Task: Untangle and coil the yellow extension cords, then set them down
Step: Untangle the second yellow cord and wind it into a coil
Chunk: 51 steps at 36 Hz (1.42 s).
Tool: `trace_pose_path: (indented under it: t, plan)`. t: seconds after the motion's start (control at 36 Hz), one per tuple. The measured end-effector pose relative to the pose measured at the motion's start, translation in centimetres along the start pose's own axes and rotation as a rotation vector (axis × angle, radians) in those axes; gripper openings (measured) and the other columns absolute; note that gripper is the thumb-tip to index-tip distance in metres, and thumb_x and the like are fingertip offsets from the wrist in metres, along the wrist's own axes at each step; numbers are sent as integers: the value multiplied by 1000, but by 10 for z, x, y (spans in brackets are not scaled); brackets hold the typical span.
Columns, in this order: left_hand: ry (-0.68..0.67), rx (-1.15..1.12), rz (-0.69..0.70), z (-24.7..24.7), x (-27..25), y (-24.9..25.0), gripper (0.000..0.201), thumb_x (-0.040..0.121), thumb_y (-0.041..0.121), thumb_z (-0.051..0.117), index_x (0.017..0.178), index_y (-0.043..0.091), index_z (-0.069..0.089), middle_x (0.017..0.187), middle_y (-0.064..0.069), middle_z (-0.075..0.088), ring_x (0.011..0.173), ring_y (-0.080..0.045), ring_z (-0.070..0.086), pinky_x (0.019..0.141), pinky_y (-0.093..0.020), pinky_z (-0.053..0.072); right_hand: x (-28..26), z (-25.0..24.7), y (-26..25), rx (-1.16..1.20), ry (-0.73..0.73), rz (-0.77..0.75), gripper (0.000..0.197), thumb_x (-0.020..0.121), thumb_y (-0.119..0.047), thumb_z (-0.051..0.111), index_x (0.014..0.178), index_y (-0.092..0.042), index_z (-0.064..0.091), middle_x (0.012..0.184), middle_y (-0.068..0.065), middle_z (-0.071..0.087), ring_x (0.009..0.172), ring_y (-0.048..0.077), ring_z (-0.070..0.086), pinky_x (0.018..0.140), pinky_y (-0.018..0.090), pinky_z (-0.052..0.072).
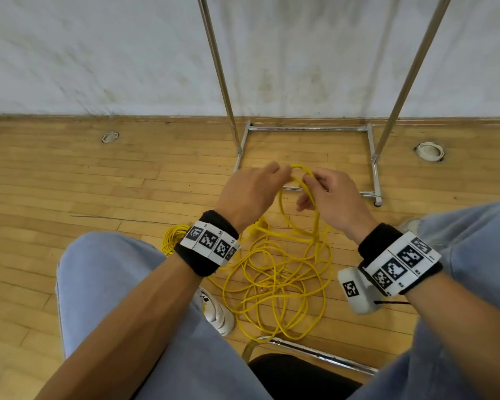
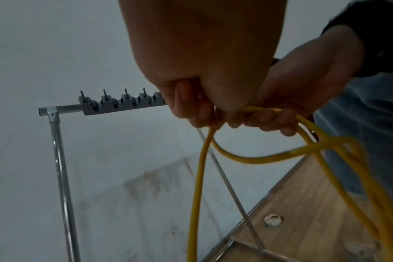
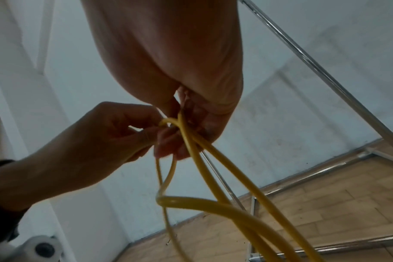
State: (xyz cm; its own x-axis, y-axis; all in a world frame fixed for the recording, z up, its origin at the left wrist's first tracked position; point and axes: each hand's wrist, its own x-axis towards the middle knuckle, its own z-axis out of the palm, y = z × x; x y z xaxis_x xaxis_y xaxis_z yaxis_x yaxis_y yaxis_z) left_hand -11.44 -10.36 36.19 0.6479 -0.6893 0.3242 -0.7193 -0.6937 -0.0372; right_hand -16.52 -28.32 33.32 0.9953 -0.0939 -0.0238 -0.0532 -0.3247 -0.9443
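Note:
A tangled yellow extension cord [image 1: 274, 272] lies in loose loops on the wooden floor between my knees. Several strands rise from it to my hands, held close together above the pile. My left hand [image 1: 280, 171] pinches the top of the raised loop; its fingers curl round the cord [image 2: 254, 111] in the left wrist view. My right hand [image 1: 315, 180] grips the same loop just to the right, strands [image 3: 191, 141] running down from its fingers. A second yellow cord [image 1: 173, 235], wound in a tight coil, lies on the floor partly hidden behind my left wrist.
A chrome garment rack [image 1: 309, 129] stands right ahead against the white wall, its base bars on the floor beyond my hands. Two round floor sockets [image 1: 430, 151] [image 1: 110, 137] sit left and right. My white shoe [image 1: 217, 310] and the chair's chrome frame [image 1: 315, 353] are beside the pile.

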Motion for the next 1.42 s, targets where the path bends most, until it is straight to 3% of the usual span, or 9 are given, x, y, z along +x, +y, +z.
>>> trace_pose_path:
  t: [0.14,0.25,0.47,0.56,0.69,0.86,1.06,1.19,1.42]
  plan:
    - [410,-516,-454,-33,8,-20,25,106,31,52,85,18,57,61,11,52,53,-4,50,52,-20,35,2,1,23,-98,-52,94,27,108,-18,49,90,-13,68,79,-4,78,87,16,76,78,39,56]
    - [620,-1002,-700,-48,1,-45,40,108,29,48,80,1,55,55,-7,56,39,-27,52,37,-30,32,-3,20,31,23,-187,107,24,109,-15,49,96,-9,69,96,8,79,95,29,74,84,45,59]
    - [414,-1335,-1097,-37,-6,-75,9,105,6,47,103,2,54,95,-22,72,62,-21,72,52,-26,55,-10,34,24,151,-260,158,25,110,-16,45,96,-6,64,63,2,59,62,23,61,66,38,50]
    - [290,-1311,-1117,-28,-6,-62,31,98,-4,54,123,5,38,107,-26,68,74,-29,73,59,-30,60,-5,30,19,186,-148,155,27,110,-20,48,92,-11,66,62,4,43,55,22,44,55,33,42]
    - [2,-932,-697,-5,-15,-6,30,96,12,64,117,17,44,95,-8,71,71,-19,71,61,-42,61,-2,26,8,288,-56,162,27,109,-23,51,89,-18,67,60,-3,35,49,13,29,42,23,30]
    - [-126,-747,-274,8,-19,36,27,97,22,66,122,22,56,84,12,64,69,-9,62,63,-25,50,-2,22,10,331,-6,195,25,110,-18,49,97,-9,68,74,10,50,50,12,39,43,26,30]
    - [-201,-408,23,12,-14,15,41,94,39,69,127,23,51,101,3,55,71,-9,53,62,-32,43,0,14,6,316,25,177,32,110,-22,48,99,4,64,71,5,50,50,15,40,45,28,32]
    - [-102,-137,131,10,-11,15,23,102,34,53,114,16,61,87,-3,55,60,-26,55,47,-33,27,-5,14,6,319,1,153,26,111,-17,45,92,-7,61,77,11,44,52,17,34,42,27,30]
    - [-136,-87,172,12,-6,22,34,104,39,51,131,19,54,104,1,68,78,-27,68,52,-39,48,-7,16,10,349,28,181,27,112,-25,44,97,-5,57,81,11,43,53,15,33,42,25,30]
